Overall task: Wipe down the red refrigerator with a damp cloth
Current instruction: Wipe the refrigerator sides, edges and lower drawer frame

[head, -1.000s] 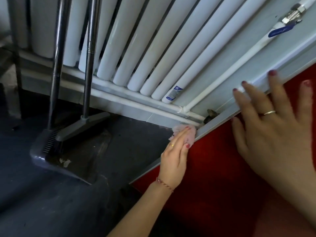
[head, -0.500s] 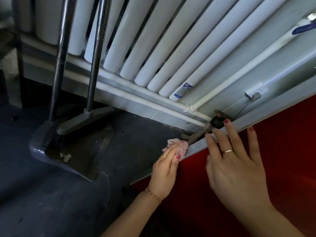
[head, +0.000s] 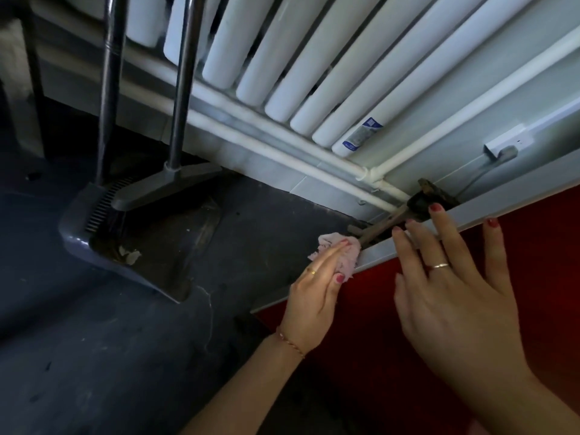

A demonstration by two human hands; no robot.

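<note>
The red refrigerator (head: 392, 315) fills the lower right of the head view, its side edged by a pale grey strip (head: 508, 199). My left hand (head: 314, 290) presses a crumpled pink cloth (head: 439, 252) (head: 329, 246) against the low end of that strip. My right hand (head: 452, 296) lies flat on the red panel with fingers spread, the fingertips reaching onto the grey strip. It holds nothing.
A grey dustpan (head: 131, 246) with a broom (head: 175, 89) stands on the dark floor at left. A white radiator (head: 314, 64) and its pipes run along the wall behind. A rusty tool (head: 408, 208) lies in the gap behind the fridge, beside a white wall socket (head: 508, 139).
My left hand has slid the cloth down along the grey strip. My right hand has moved left and down the fridge side, and the view has dropped lower.
</note>
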